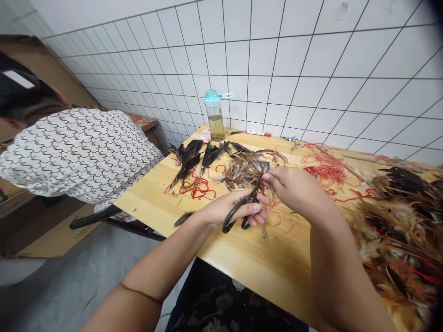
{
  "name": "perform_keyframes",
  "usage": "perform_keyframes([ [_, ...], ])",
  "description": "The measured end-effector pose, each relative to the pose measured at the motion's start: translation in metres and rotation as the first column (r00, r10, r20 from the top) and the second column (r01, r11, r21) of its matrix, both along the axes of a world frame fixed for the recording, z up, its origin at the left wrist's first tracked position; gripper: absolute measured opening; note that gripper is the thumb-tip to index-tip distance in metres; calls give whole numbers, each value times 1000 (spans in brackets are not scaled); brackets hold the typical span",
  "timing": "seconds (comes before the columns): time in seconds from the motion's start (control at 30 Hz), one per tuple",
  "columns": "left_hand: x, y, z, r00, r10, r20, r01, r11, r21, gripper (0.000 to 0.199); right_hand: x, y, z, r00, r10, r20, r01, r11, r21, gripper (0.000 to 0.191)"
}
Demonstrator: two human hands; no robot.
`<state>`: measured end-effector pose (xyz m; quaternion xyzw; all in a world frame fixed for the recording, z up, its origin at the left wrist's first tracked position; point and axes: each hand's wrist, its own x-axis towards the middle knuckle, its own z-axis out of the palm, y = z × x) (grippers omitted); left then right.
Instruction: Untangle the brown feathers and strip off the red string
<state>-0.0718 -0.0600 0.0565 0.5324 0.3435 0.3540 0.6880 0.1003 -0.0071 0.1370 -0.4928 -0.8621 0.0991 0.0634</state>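
My left hand (238, 210) is closed around a pair of dark-handled scissors (229, 222), their blades pointing up toward my other hand. Thumb and fingertips of my right hand (282, 182) pinch something by the blades; a bit of red string shows there, but most of it is hidden. Just beyond both hands lies a pile of brown and white feathers (242, 171). Bunches of black feathers (188, 157) rest farther left, near a tangle of red string (199, 188).
A bottle (216, 124) with a blue lid stands at the table's back edge, beside a red-capped marker (258, 133). Loose red string (323, 167) and a large feather heap (398, 230) lie to the right. Another person in a patterned shirt (83, 152) sits at left.
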Motion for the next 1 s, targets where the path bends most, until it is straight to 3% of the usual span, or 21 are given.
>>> perform_keyframes([
  [0.17, -1, 2, 3, 998, 53, -37, -50, 996, 74, 38, 1, 1, -2, 999, 24, -37, -24, 1000, -5, 33],
  [0.33, -6, 0, 8, 1000, -6, 22, 5, 998, 57, 35, 5, 8, -6, 960, 153, -236, -159, 987, -6, 32],
  [0.4, -8, -1, 10, 997, -44, 63, 43, 999, 21, 35, 6, 11, -7, 914, 201, -353, -237, 969, -62, 29],
  [0.47, -9, -3, 13, 990, -85, 113, 87, 996, -15, 34, 6, 14, -9, 827, 222, -517, -348, 924, -161, 31],
  [0.6, -10, -8, 17, 969, -155, 192, 169, 984, -57, 34, 6, 21, -18, 641, 162, -750, -554, 774, -306, 46],
  [0.73, -8, -10, 18, 958, -174, 228, 199, 976, -89, 39, 4, 26, -28, 641, 143, -754, -636, 648, -418, 46],
  [0.8, -7, -9, 17, 957, -163, 239, 187, 979, -80, 40, 3, 27, -31, 663, 150, -733, -644, 613, -457, 42],
  [0.93, -9, -6, 15, 961, -88, 262, 102, 994, -43, 38, 3, 26, -29, 668, 136, -731, -580, 710, -399, 38],
  [1.0, -12, -5, 14, 964, -46, 262, 60, 997, -44, 40, 3, 25, -25, 680, 194, -707, -563, 755, -335, 36],
])
